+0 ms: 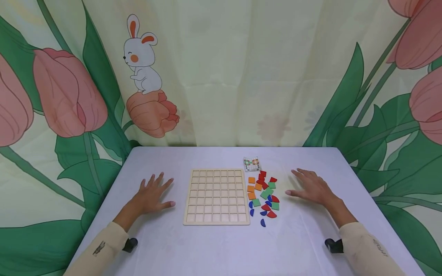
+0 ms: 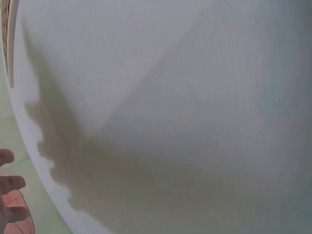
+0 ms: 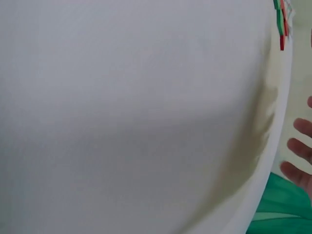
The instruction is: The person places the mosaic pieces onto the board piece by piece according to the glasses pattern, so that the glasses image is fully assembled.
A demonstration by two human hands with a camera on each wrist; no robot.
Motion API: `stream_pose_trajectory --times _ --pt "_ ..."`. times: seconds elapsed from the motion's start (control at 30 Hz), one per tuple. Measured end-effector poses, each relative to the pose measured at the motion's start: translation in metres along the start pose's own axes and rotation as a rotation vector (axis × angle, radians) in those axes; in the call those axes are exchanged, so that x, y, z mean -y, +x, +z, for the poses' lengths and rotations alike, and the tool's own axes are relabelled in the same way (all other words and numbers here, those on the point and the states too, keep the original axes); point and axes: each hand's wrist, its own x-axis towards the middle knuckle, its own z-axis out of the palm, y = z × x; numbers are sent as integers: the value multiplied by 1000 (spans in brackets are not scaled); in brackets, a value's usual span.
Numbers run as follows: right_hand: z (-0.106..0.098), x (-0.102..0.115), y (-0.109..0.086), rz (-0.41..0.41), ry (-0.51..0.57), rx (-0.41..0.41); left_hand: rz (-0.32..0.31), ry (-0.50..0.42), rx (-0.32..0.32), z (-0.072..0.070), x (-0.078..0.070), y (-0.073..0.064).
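My left hand (image 1: 152,196) hovers over the table left of a wooden grid board (image 1: 216,197), fingers spread, holding nothing. In the left wrist view only a few fingertips (image 2: 12,184) and a sliver of the board (image 2: 9,44) show. To the right of the board lie loose flat pieces: orange squares (image 1: 251,188), green squares (image 1: 272,185), red quarter-circle pieces (image 1: 271,214) and blue half-round pieces (image 1: 263,222). My right hand (image 1: 312,186) is held out to the right of these pieces, fingers extended and gripping nothing. Its fingertips (image 3: 298,148) appear at the right wrist view's edge.
A small patterned card or packet (image 1: 252,164) lies behind the pieces, near the board's far right corner. Everything stands on a white-covered table (image 1: 214,249). A curtain (image 1: 221,76) printed with tulips and a rabbit hangs behind the table's far edge.
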Motion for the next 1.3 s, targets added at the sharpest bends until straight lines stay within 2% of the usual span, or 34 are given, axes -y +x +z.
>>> stream_pose_trajectory --times 0.2,0.47,0.7,0.83,1.0,1.13,1.3 --pt "-4 16 8 19 114 48 42 -32 58 0 -11 -5" --pt "-3 30 29 -25 227 116 98 -18 110 -1 -30 -8" --pt "0 36 43 -106 240 146 110 -40 142 -4 -43 -10" --pt "4 35 50 -135 228 169 104 -58 164 0 -46 -9" --pt "8 36 54 -140 218 192 129 -77 171 7 -46 -10" --pt "10 40 56 -149 205 186 154 -87 185 8 -48 -10" --pt "9 42 59 -168 204 194 148 -66 220 8 -52 -10"
